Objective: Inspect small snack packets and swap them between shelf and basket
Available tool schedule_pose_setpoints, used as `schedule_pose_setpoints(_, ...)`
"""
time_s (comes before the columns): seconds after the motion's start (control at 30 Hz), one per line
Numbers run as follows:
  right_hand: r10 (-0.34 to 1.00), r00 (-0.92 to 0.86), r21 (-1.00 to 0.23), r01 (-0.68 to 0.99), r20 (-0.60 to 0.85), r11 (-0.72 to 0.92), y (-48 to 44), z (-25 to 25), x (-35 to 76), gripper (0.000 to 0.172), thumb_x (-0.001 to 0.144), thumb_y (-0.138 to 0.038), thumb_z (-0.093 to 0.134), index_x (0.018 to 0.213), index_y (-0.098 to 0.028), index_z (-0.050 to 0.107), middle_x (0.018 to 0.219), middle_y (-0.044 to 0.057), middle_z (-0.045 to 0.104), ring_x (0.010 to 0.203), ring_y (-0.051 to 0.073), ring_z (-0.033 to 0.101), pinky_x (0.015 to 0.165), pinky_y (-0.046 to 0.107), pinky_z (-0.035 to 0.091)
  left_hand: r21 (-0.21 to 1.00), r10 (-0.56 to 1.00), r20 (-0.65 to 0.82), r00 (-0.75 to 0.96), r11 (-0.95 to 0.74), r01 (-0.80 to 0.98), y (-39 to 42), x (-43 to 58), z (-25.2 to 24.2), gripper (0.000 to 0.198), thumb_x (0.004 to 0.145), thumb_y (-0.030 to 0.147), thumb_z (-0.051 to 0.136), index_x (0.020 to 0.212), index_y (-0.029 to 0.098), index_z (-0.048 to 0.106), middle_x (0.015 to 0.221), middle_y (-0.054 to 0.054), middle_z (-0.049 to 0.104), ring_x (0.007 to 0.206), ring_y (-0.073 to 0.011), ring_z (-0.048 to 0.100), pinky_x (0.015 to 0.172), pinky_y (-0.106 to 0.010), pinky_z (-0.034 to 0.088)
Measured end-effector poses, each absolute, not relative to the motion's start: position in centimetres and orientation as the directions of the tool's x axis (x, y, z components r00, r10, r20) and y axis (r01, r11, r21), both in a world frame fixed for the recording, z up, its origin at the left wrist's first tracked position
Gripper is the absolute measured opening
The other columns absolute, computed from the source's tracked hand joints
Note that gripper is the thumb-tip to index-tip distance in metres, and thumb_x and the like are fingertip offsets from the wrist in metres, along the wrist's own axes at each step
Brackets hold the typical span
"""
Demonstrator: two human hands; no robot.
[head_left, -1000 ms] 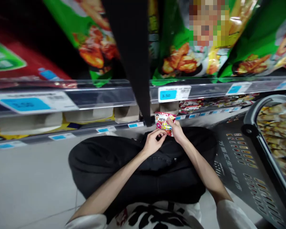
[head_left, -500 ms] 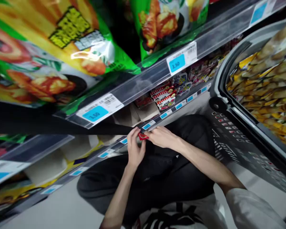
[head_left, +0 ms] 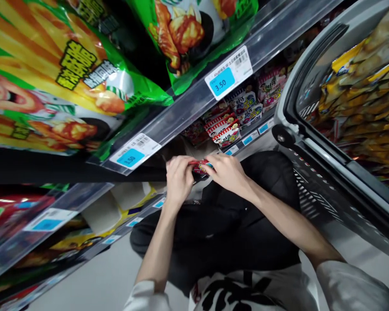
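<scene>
A small red snack packet point(head_left: 200, 166) with some blue on its front is held between both hands, just in front of the lower shelf. My left hand point(head_left: 179, 178) pinches its left end. My right hand point(head_left: 228, 175) grips its right end, with thumb and fingers closed on it. Behind the hands, red-and-white striped snack packets point(head_left: 223, 129) stand in a row on the lower shelf. Blue-purple packets point(head_left: 246, 106) and pink packets point(head_left: 271, 86) sit to their right. The fingers cover much of the held packet.
Large green chip bags point(head_left: 94, 86) lie on the upper shelf, whose clear front rail point(head_left: 181, 114) juts out above the hands. At the right stands a grey shopping basket point(head_left: 287, 103) filled with yellow-brown snack packets point(head_left: 369, 112). White boxes point(head_left: 105, 211) sit on the lower shelf at left.
Both hands have risen slightly with the red packet, and more of its front shows. My right hand has shifted its hold. The view has turned a little, so the shelf and basket appear shifted.
</scene>
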State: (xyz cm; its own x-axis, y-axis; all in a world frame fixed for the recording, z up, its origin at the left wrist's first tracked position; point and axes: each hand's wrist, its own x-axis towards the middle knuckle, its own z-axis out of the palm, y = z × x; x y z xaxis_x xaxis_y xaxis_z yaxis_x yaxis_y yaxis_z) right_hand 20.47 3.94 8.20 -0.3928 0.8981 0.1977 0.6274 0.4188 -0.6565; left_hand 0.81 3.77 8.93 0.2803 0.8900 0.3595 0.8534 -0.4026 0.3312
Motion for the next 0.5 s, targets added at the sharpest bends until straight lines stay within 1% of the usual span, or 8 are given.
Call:
schedule_pose_setpoints(0.07, 0.924, -0.336, -0.670, 0.645, 0.183, 0.367, 4.2, 8.3, 21.0, 0.029, 0.106, -0.039, 0.047, 0.115, -0.016, 0.064, 0.107, 0.010, 0.074, 0.099, 0.022, 0.070, 0.077, 0.030, 0.044, 0.301, 0.902, 0.350, 0.252, -0.363, 0.882, 5.0, 1.3, 9.6, 0.021, 0.097, 0.021, 0.048, 0.098, 0.019, 0.069, 0.099, -0.008, 0.071, 0.100, -0.0251, 0.063, 0.097, -0.040, 0.046)
schedule_pose_setpoints(0.13, 0.943, -0.307, -0.662, 0.681, 0.128, 0.312, 4.5, 8.3, 21.5, 0.029, 0.104, -0.037, 0.052, 0.123, -0.016, 0.061, 0.112, 0.010, 0.073, 0.097, 0.022, 0.070, 0.075, 0.030, 0.045, 0.271, 0.917, 0.326, 0.230, -0.323, 0.907, 6.4, 1.6, 10.1, 0.022, 0.097, 0.022, 0.047, 0.099, 0.018, 0.069, 0.102, -0.009, 0.071, 0.104, -0.0258, 0.064, 0.099, -0.039, 0.047)
schedule_pose_setpoints(0.23, 0.951, -0.308, -0.594, 0.762, 0.016, 0.257, 4.7, 8.2, 22.1, 0.030, 0.101, -0.033, 0.056, 0.125, -0.014, 0.059, 0.113, 0.013, 0.073, 0.096, 0.025, 0.071, 0.074, 0.032, 0.047, 0.218, 0.944, 0.270, 0.189, -0.251, 0.943, 8.4, 1.6, 10.3, 0.028, 0.097, 0.021, 0.044, 0.107, 0.018, 0.069, 0.113, -0.011, 0.071, 0.113, -0.0273, 0.063, 0.105, -0.040, 0.047)
schedule_pose_setpoints(0.3, 0.938, -0.344, -0.550, 0.792, -0.041, 0.267, 4.6, 8.0, 22.3, 0.028, 0.101, -0.031, 0.056, 0.123, -0.014, 0.060, 0.114, 0.014, 0.072, 0.097, 0.027, 0.072, 0.076, 0.034, 0.049, 0.186, 0.960, 0.238, 0.146, -0.193, 0.963, 9.6, 1.4, 10.3, 0.033, 0.097, 0.020, 0.042, 0.117, 0.019, 0.068, 0.122, -0.011, 0.070, 0.120, -0.0283, 0.062, 0.110, -0.041, 0.046)
schedule_pose_setpoints(0.37, 0.914, -0.397, -0.532, 0.794, -0.087, 0.295, 4.4, 7.8, 22.3, 0.029, 0.101, -0.033, 0.055, 0.122, -0.014, 0.061, 0.112, 0.015, 0.073, 0.098, 0.029, 0.072, 0.077, 0.036, 0.051, 0.158, 0.973, 0.204, 0.104, -0.137, 0.978, 10.8, 1.2, 10.0, 0.039, 0.096, 0.019, 0.041, 0.126, 0.019, 0.065, 0.129, -0.011, 0.069, 0.127, -0.0289, 0.060, 0.114, -0.041, 0.044)
schedule_pose_setpoints(0.43, 0.888, -0.444, -0.522, 0.789, -0.122, 0.323, 4.3, 7.4, 22.2, 0.032, 0.101, -0.036, 0.055, 0.123, -0.014, 0.062, 0.106, 0.015, 0.075, 0.098, 0.030, 0.073, 0.078, 0.036, 0.052, 0.131, 0.984, 0.161, 0.079, -0.101, 0.986, 11.9, 1.1, 9.5, 0.045, 0.094, 0.015, 0.040, 0.132, 0.019, 0.063, 0.135, -0.011, 0.067, 0.132, -0.0295, 0.057, 0.117, -0.042, 0.042)
schedule_pose_setpoints(0.5, 0.864, -0.485, -0.508, 0.783, -0.135, 0.360, 4.2, 7.1, 22.2, 0.035, 0.101, -0.037, 0.055, 0.125, -0.013, 0.062, 0.103, 0.015, 0.075, 0.098, 0.031, 0.073, 0.078, 0.037, 0.053, 0.113, 0.990, 0.110, 0.086, -0.099, 0.989, 13.1, 1.1, 8.8, 0.050, 0.091, 0.012, 0.039, 0.135, 0.019, 0.062, 0.140, -0.012, 0.064, 0.135, -0.0293, 0.056, 0.118, -0.042, 0.041)
